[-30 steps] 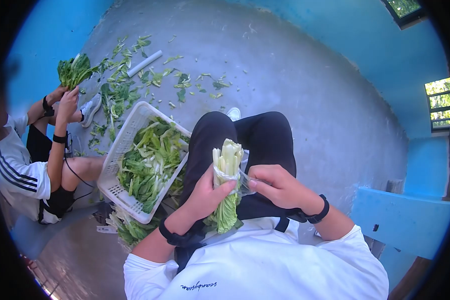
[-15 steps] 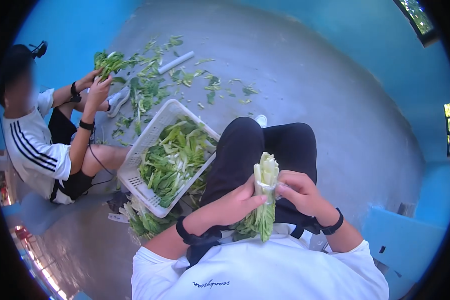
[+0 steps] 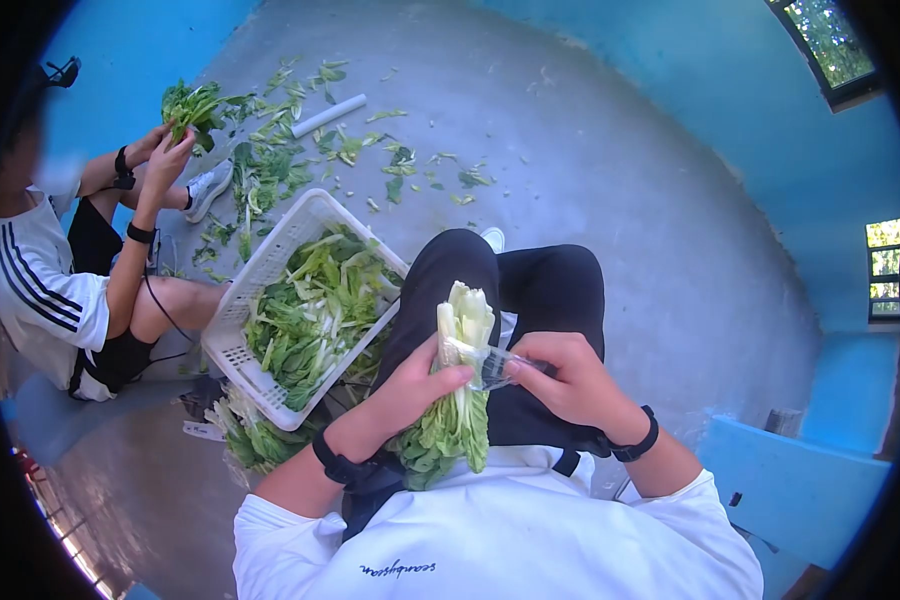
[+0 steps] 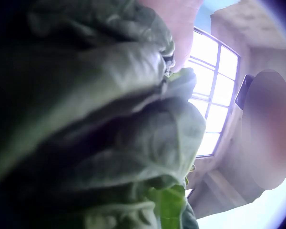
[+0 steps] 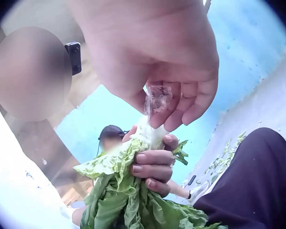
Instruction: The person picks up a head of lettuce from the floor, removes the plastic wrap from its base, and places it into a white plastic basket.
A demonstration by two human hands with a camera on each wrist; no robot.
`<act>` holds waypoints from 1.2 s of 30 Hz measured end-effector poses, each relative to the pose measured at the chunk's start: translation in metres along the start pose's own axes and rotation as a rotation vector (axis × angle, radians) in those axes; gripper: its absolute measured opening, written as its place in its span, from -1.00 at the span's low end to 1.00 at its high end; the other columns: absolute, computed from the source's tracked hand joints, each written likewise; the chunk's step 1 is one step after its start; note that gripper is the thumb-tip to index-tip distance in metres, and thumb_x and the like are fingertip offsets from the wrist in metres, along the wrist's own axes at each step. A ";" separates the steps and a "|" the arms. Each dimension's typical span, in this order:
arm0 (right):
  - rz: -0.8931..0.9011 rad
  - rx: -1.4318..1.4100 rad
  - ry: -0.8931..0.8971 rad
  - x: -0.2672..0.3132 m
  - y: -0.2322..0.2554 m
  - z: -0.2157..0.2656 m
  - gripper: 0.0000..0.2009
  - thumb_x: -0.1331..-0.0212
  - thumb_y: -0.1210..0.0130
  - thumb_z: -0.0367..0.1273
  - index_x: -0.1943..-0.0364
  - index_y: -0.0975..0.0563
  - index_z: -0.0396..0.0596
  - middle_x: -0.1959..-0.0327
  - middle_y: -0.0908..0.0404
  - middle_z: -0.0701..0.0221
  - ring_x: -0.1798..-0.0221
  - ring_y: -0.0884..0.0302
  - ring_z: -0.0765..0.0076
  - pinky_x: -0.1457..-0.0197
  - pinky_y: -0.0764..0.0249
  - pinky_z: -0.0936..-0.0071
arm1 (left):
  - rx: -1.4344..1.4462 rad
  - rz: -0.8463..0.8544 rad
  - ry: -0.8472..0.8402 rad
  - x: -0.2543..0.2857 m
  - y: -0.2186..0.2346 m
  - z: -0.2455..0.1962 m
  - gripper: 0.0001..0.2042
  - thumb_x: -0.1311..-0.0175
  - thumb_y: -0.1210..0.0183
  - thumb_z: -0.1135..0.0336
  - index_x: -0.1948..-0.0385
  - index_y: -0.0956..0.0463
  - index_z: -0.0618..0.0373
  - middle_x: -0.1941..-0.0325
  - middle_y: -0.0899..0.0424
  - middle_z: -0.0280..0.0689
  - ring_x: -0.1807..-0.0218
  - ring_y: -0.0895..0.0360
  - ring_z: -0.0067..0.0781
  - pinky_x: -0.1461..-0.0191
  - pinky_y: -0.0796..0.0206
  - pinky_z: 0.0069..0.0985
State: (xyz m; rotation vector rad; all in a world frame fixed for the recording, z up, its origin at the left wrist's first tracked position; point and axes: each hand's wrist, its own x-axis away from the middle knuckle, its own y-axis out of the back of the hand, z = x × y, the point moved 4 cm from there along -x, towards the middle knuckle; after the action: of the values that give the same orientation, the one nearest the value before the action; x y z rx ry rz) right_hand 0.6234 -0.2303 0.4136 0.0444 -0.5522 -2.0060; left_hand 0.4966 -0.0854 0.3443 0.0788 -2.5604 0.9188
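My left hand point(image 3: 410, 388) grips a bunch of leafy greens point(image 3: 466, 318) above my lap, its pale cut stems pointing away from me and its leaves toward my shirt. Clear plastic film point(image 3: 494, 369) wraps the stems and stretches out to the right. The film's loose end is pinched between thumb and fingers of my right hand point(image 3: 568, 382). In the right wrist view, crumpled film point(image 5: 159, 98) shows at those fingertips, with the left fingers point(image 5: 153, 164) curled round the bunch below. Large dark leaves point(image 4: 133, 143) fill much of the left wrist view.
A white plastic crate point(image 3: 232, 345) of loose greens stands left of my knee, with more greens point(image 3: 260, 430) beside it. Leaf scraps point(image 3: 270, 170) and a pale tube point(image 3: 330, 116) lie on the floor. Another person point(image 3: 45, 270) sits at left holding greens point(image 3: 195, 108).
My right hand came in close against the stems half a second ago and is now drawn off to the right, the film pulled out between. The head view swung right, then partly back.
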 end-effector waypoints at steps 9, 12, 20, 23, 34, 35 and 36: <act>-0.047 0.364 0.249 0.007 -0.016 0.036 -0.91 -0.10 -0.25 -0.46 0.44 -0.58 -0.17 0.56 -0.51 0.24 0.48 -0.48 0.11 0.41 -0.39 0.27 | -0.548 -0.182 -0.233 0.006 -0.014 -0.005 -0.59 -0.40 -0.19 0.19 -0.15 -0.35 0.19 -0.05 -0.60 -0.12 -0.09 -0.58 -0.33 -0.16 -0.37 -0.39; -0.068 0.135 0.042 0.017 -0.009 0.020 -0.89 -0.14 -0.25 -0.45 0.34 -0.60 -0.22 0.49 -0.57 0.25 0.47 -0.52 0.22 0.39 -0.41 0.36 | -0.554 -0.165 -0.224 0.006 -0.026 -0.003 -0.56 -0.40 -0.18 0.14 -0.15 -0.28 0.18 -0.03 -0.59 0.01 -0.06 -0.63 -0.07 -0.10 -0.41 -0.29; 0.037 -0.177 -0.046 0.022 -0.013 -0.012 -0.90 -0.24 -0.18 -0.48 0.28 -0.62 -0.27 0.37 -0.63 0.35 0.33 -0.50 0.49 0.22 -0.39 0.52 | -0.378 0.139 -0.142 0.018 -0.013 0.004 -0.43 -0.38 -0.20 0.19 -0.33 -0.24 0.25 -0.16 -0.54 -0.16 -0.17 -0.51 -0.40 -0.26 -0.33 -0.40; 0.093 -0.238 -0.052 0.029 -0.028 -0.011 -0.92 -0.25 -0.17 -0.50 0.29 -0.64 -0.26 0.37 -0.67 0.37 0.32 -0.57 0.53 0.23 -0.42 0.58 | -0.344 0.092 -0.174 0.032 -0.009 0.012 -0.43 -0.32 -0.24 0.19 -0.30 -0.29 0.23 -0.14 -0.54 -0.18 -0.14 -0.47 -0.49 -0.26 -0.32 -0.44; -0.040 0.022 -0.115 0.034 -0.038 0.008 -0.89 -0.18 -0.26 -0.51 0.45 -0.63 -0.28 0.52 -0.68 0.42 0.45 -0.57 0.66 0.35 -0.40 0.69 | -0.228 -0.111 -0.361 0.058 -0.008 0.032 -0.58 -0.33 -0.23 0.27 -0.14 -0.38 0.24 0.05 -0.54 -0.29 0.01 -0.44 -0.57 -0.12 -0.35 -0.49; -0.060 0.051 -0.123 0.036 -0.041 0.012 -0.88 -0.17 -0.27 -0.50 0.46 -0.62 -0.28 0.52 -0.68 0.42 0.45 -0.57 0.67 0.36 -0.40 0.69 | -0.229 -0.115 -0.354 0.059 -0.007 0.033 -0.58 -0.34 -0.23 0.29 -0.16 -0.37 0.23 0.04 -0.53 -0.31 -0.01 -0.43 -0.59 -0.13 -0.34 -0.50; -0.090 0.082 -0.114 0.037 -0.045 0.017 -0.88 -0.16 -0.28 -0.50 0.47 -0.61 -0.27 0.53 -0.67 0.41 0.46 -0.57 0.64 0.37 -0.39 0.67 | -0.218 -0.132 -0.371 0.059 -0.005 0.033 -0.58 -0.33 -0.24 0.28 -0.14 -0.39 0.25 0.04 -0.55 -0.28 -0.01 -0.45 -0.57 -0.12 -0.35 -0.49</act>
State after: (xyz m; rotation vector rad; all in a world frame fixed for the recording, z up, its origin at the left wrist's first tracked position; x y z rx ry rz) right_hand 0.5639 -0.2384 0.4180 0.0045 -0.7162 -2.0816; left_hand 0.4316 -0.1051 0.3480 0.3816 -2.9355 0.6168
